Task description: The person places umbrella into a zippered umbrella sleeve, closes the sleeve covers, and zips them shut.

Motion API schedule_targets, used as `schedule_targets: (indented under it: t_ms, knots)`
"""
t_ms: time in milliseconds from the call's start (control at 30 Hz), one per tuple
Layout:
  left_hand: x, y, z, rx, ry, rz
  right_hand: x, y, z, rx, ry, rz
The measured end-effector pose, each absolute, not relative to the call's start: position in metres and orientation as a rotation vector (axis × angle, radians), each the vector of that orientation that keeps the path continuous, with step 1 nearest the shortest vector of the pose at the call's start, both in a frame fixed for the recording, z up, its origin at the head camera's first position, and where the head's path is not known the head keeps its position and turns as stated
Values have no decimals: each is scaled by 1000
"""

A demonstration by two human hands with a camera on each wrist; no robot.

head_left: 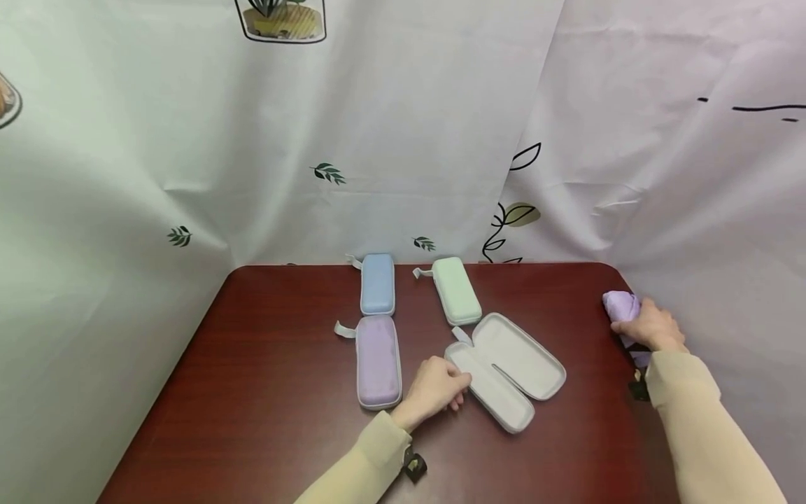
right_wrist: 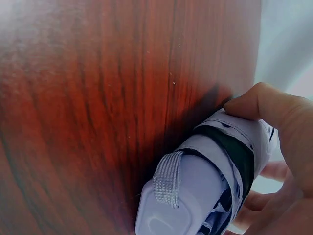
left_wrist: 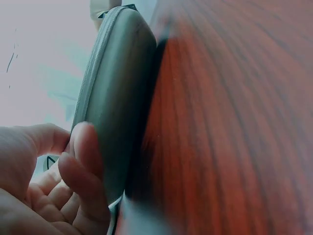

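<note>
An open zip case with a pale grey inside lies unfolded right of the table's middle. My left hand is at its left edge, thumb and forefinger pinching the rim. The left wrist view shows the case's smooth outer shell and zip edge side-on. At the table's right edge my right hand grips a folded lilac umbrella, thumb on one side and fingers round the other. In the right wrist view the umbrella's handle end carries a woven wrist strap.
Closed zip cases lie left and behind: a purple one, a blue one and a light green one. Each has a small strap. The reddish-brown table meets a hanging white cloth at the back and sides.
</note>
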State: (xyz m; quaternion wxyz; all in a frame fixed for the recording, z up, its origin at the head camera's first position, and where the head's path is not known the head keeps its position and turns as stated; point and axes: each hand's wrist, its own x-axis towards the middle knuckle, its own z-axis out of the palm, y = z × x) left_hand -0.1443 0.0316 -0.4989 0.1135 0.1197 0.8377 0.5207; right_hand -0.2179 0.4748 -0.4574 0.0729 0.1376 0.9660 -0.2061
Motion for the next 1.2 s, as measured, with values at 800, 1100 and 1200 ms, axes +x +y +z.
schedule_targets:
  t_ms: [800,1100,1200]
  knots:
    - [-157,28,-498,292,2600,1725,-178,379,-440,244,3137,-748]
    - [-165,25,-496,245,2558,1776,-147,297,-421,125,3240,-850]
    - [-167,25,-496,236,2548,1778,-141,275,-424,91,3236,-858]
